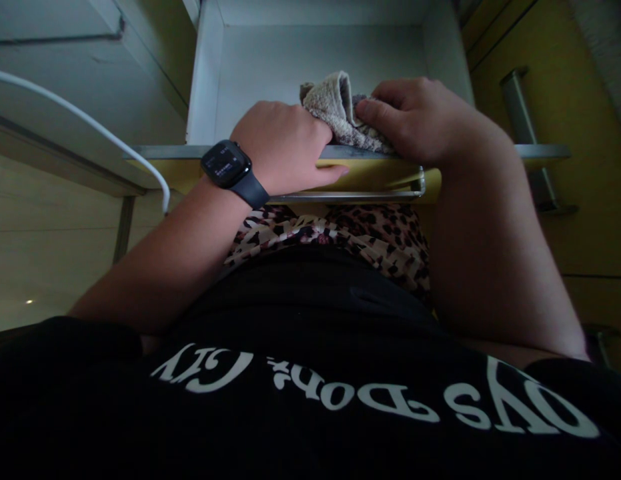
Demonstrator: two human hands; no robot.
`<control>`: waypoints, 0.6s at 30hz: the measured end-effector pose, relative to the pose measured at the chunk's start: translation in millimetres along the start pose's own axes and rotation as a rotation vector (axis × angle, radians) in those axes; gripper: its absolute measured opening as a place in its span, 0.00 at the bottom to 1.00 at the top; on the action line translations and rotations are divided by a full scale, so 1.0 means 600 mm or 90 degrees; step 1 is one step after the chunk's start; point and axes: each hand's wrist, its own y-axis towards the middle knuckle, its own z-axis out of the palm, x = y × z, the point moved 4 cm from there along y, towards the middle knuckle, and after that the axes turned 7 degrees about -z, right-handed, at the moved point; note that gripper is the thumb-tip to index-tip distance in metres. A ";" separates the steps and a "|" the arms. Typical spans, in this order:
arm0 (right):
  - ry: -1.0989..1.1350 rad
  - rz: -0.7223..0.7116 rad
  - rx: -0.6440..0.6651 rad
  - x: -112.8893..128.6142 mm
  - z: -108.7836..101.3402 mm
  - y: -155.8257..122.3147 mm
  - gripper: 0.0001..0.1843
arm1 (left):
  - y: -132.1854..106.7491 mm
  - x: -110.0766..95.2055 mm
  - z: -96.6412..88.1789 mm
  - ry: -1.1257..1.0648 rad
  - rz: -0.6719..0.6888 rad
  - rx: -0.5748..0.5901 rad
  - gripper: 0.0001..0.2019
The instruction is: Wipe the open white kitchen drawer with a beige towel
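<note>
A white drawer [210,87] with a yellow front stands pulled out below me. My left hand [285,147], with a black watch on its wrist, grips the drawer's front edge [165,152], fingers curled over it and the thumb on the yellow face. My right hand [420,120] presses a beige-grey cloth [335,110] against the same front edge, fingers bent over it. Part of the cloth bunches up between the two hands. The metal bar handle [360,196] runs just under both hands.
A white cable [90,123] curves across the left, over a pale floor. Yellow cabinet fronts with a metal bar handle [525,127] stand on the right. The drawer's inside shows bare white. My black shirt and patterned trousers fill the lower view.
</note>
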 end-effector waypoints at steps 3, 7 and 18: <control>-0.004 0.007 -0.005 0.000 0.000 0.002 0.26 | 0.000 0.001 -0.001 -0.004 0.003 -0.008 0.42; -0.003 -0.002 -0.007 0.001 0.000 0.003 0.25 | 0.001 0.004 0.001 -0.020 -0.007 -0.008 0.40; 0.001 0.001 -0.008 0.003 0.000 -0.001 0.25 | 0.000 0.001 0.000 -0.008 0.025 -0.026 0.42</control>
